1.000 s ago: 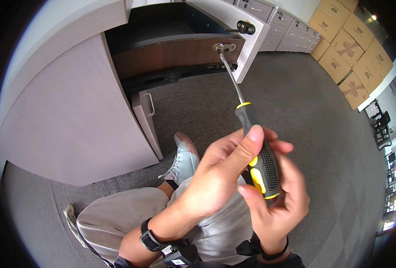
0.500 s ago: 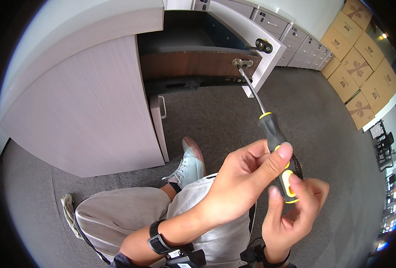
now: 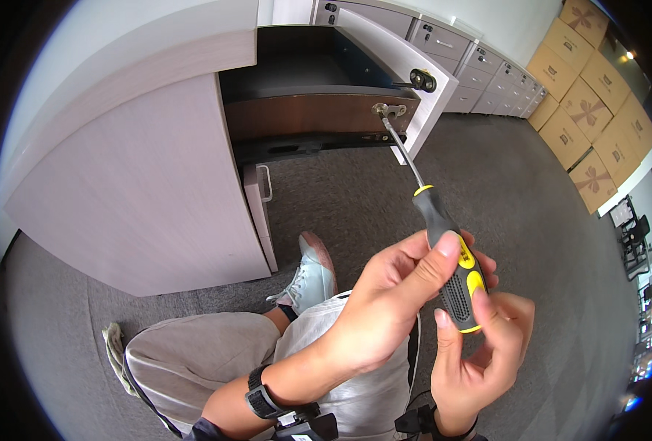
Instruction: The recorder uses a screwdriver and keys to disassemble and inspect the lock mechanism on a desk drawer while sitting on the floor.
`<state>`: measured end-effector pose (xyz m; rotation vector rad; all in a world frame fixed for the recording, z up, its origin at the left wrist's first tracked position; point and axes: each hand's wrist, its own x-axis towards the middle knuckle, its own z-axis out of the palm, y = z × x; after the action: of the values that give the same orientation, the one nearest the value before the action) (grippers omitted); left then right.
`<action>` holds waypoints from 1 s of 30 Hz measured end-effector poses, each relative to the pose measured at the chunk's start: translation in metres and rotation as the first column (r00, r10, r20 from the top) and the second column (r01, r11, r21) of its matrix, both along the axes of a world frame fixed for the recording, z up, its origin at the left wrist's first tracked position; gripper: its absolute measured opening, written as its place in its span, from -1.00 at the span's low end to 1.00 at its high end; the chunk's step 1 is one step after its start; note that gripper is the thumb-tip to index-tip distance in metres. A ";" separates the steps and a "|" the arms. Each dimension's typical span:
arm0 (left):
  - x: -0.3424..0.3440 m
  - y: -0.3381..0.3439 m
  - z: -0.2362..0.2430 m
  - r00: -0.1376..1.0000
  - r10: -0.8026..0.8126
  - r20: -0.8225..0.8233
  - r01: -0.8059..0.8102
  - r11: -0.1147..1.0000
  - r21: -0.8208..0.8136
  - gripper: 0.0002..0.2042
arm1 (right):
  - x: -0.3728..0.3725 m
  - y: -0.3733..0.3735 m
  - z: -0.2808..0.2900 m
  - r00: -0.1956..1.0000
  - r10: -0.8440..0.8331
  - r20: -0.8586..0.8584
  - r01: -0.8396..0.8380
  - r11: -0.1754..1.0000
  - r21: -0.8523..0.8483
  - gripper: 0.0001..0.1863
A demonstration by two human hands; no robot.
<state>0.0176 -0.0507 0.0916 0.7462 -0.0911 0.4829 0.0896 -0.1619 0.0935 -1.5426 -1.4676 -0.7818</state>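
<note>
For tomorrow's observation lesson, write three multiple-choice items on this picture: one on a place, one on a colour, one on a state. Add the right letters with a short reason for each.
1. Where does the tip of the black-and-yellow-handled screwdriver rest?
A. on the grey carpet
B. on the small metal hinge plate at the edge of the brown wooden panel
C. on a cardboard box

2. What colour is the shoe beside the pale cabinet?
A. red
B. black
C. light grey

3. How is the white cabinet door above the hinge plate?
A. swung open
B. shut
C. taken off and lying on the floor

Answers: 1 B, the thin shaft ends at the metal plate. 2 C, the laced shoe is pale grey. 3 A, the door stands out from the dark opening. The left hand and right hand both grip the handle.
</note>
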 end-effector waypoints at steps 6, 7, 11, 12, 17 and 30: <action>0.006 -0.005 0.003 0.997 0.007 0.072 0.000 0.995 -0.099 -0.55 | -0.007 -0.011 -0.004 0.852 -0.019 -0.523 -0.003 0.999 -0.042 -0.45; 0.007 -0.005 0.002 0.997 0.016 0.075 -0.008 0.994 -0.104 -0.54 | -0.005 -0.009 -0.003 0.852 -0.017 -0.523 -0.005 0.999 -0.040 -0.45; 0.003 0.000 0.004 0.999 -0.029 0.022 0.031 0.992 -0.123 -0.56 | -0.002 0.000 0.003 0.974 0.072 -0.214 -0.072 0.997 0.005 -0.56; 0.002 0.001 0.003 0.999 -0.027 0.018 0.029 0.992 -0.120 -0.56 | 0.001 -0.003 0.004 0.988 0.070 -0.141 -0.079 0.995 -0.060 -0.53; 0.005 0.000 0.002 0.999 -0.018 0.038 0.021 0.997 -0.071 -0.57 | -0.002 -0.003 0.000 0.844 0.175 -0.508 -0.146 0.985 0.096 -0.53; 0.004 0.000 -0.003 0.999 -0.002 0.038 0.004 0.999 -0.049 -0.61 | -0.005 0.004 -0.011 0.781 0.210 -0.588 -0.071 0.966 0.250 -0.54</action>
<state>0.0218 -0.0503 0.0884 0.6890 -0.1156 0.4949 0.0847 -0.1582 0.0828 -1.3250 -0.9584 -0.2825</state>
